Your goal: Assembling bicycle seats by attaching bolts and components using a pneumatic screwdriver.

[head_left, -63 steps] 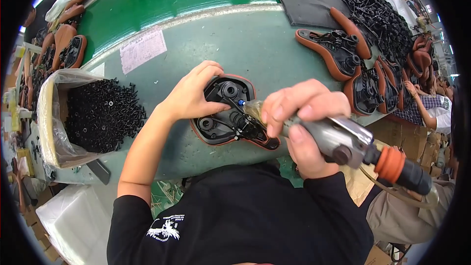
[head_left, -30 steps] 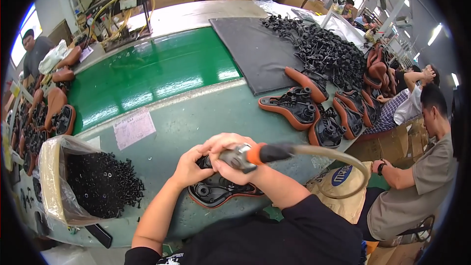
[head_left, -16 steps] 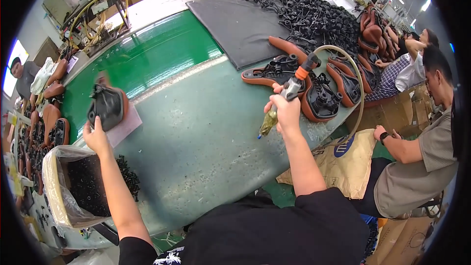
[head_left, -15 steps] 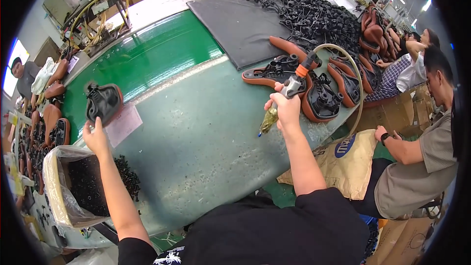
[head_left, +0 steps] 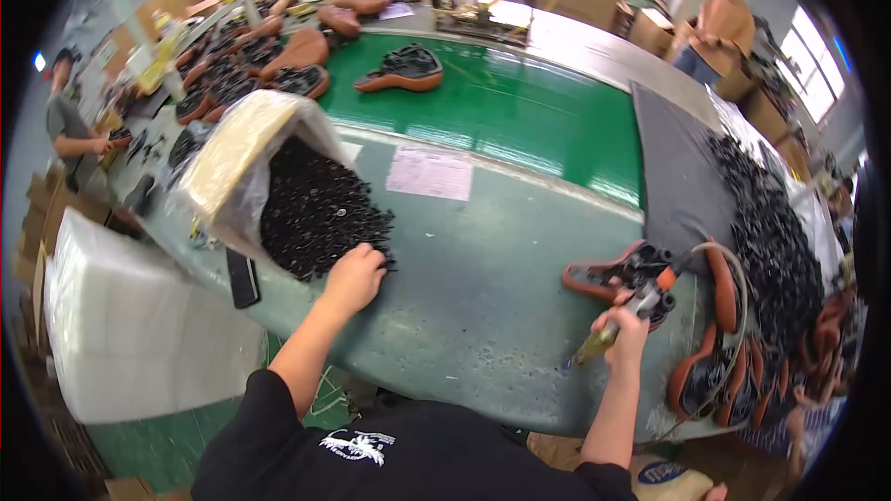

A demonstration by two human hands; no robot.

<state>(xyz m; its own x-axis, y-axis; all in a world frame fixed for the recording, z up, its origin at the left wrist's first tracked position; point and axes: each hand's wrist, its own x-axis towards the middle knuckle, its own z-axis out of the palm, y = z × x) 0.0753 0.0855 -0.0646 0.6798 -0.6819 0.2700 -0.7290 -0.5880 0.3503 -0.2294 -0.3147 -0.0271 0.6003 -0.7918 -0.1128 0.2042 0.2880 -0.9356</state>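
The left hand [head_left: 355,276] is being held at the edge of the pile of small black screws [head_left: 320,209] by the lined box [head_left: 227,162]. Its fingers are being curled in, but whether a screw is being pinched cannot be told. The power driver [head_left: 647,299] is being gripped tightly by the right hand [head_left: 626,327], well apart from the left. A brown-edged bike seat [head_left: 589,278] is being partly hidden by the driver; another seat [head_left: 404,77] is lying on the green strip [head_left: 548,121]. Too many screws might be grabbed, since they are lying jumbled. The hose [head_left: 742,306] might be snagged, since it is looping over more seats [head_left: 696,376].
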